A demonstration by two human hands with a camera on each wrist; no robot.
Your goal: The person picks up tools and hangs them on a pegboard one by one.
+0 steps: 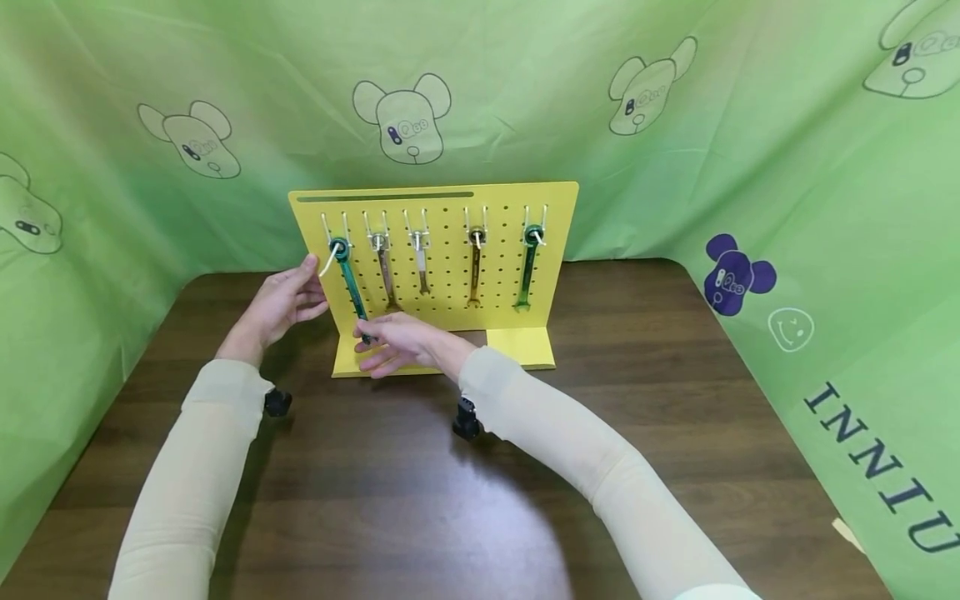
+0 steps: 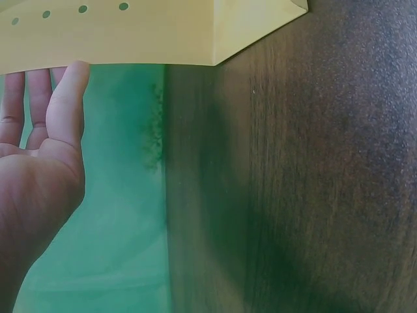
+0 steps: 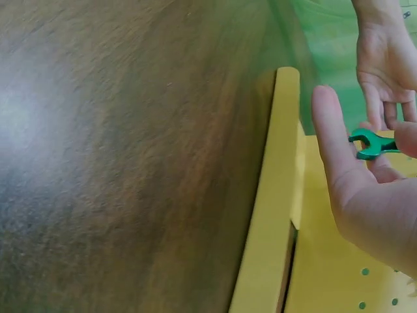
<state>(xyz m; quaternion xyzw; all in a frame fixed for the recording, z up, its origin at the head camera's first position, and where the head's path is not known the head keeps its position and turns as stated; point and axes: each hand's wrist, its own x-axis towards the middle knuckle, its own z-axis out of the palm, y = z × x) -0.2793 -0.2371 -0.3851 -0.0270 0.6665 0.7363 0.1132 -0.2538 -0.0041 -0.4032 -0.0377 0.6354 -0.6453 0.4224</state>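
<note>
A yellow pegboard [image 1: 442, 321] stands upright on its base, with several wrenches hanging from white hooks. At its left edge is my left hand [image 1: 281, 304], the thumb in front and the other fingers behind, pinching the edge. My right hand [image 1: 401, 340] pinches the lower, open end of the leftmost green wrench [image 1: 351, 283] between thumb and fingers. This wrench's ring end is still around its hook, and its shaft slants down to the right. In the right wrist view, the green open jaw [image 3: 370, 145] pokes out between the fingers.
Along the board hang a brownish wrench [image 1: 386, 271], a short wrench [image 1: 422, 271], a bronze-coloured wrench [image 1: 476, 271] and another green wrench [image 1: 528, 271]. The board stands at the back of a dark wooden table [image 1: 375, 500]. A green printed curtain [image 1: 510, 100] surrounds the table.
</note>
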